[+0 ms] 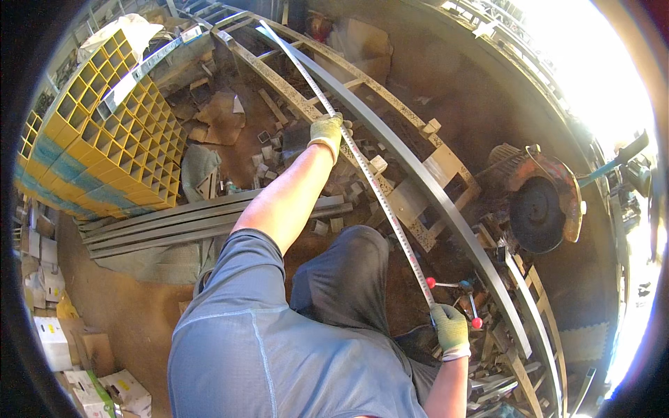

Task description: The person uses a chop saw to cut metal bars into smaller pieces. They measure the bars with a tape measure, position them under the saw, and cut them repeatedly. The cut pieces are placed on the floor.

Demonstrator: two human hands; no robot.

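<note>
A long white measuring tape (385,205) is stretched beside a grey metal bar (411,162). My left hand (327,132), in a yellow-green glove, is closed around the tape blade partway along it. At the tape's near end my right hand (451,330), gloved alike, is closed on it; whether the case sits inside that palm is hidden. The bar rests across a speckled, ladder-like metal frame (268,72). Just above my right hand stands a lever handle with red ball knobs (477,322).
A cut-off saw with a dark disc (536,212) stands on the right. Yellow stacked square tubes (115,136) rise at the left, with grey tubes (167,224) lying below. Metal offcuts (268,157) litter the floor, and cartons (52,341) sit at lower left.
</note>
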